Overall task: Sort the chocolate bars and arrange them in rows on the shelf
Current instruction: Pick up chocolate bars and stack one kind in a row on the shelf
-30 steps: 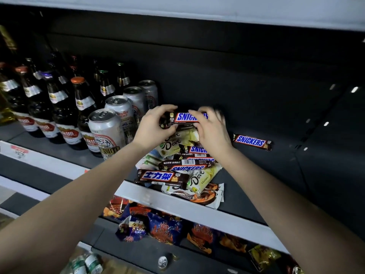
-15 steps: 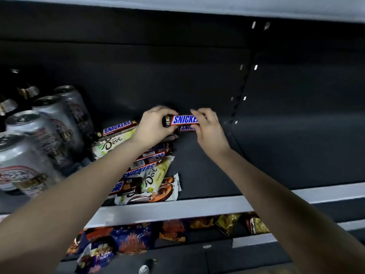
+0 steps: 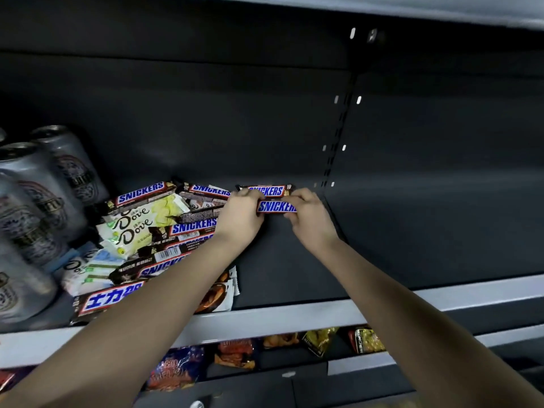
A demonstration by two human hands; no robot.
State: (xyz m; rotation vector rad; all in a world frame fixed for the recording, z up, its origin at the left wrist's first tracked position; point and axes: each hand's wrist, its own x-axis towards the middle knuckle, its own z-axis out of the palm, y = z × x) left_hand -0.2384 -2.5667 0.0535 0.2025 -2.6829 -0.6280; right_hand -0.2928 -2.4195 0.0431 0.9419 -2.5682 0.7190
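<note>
The dark shelf (image 3: 294,275) holds a loose pile of chocolate bars (image 3: 164,231). In it, brown Snickers wrappers with blue lettering lie crossed over pale green-and-white Dove bars (image 3: 138,222), some label up and some showing a barcode.

Just right of the pile, near its back corner, both hands hold one Snickers bar (image 3: 275,207) level and label up, low over the shelf. Whether it touches the shelf cannot be told. The left hand (image 3: 240,214) has its fingers curled round the bar's left end. The right hand (image 3: 309,219) pinches the right end between thumb and fingers.

Just behind that bar, also right of the pile, a second Snickers bar (image 3: 266,190) lies flat and parallel to it, close to the back wall. Left of the pile, silver cans (image 3: 35,207) stand in a row running front to back. Below the pile, a lower shelf carries crinkled snack bags (image 3: 235,353).

The pile's front bars reach the grey front rail (image 3: 294,316). Right of the pile the matte shelf floor runs open and flat, past a slotted upright strip (image 3: 338,128) on the back wall. The wrappers are glossy and creased, and the cans are smooth and round.
</note>
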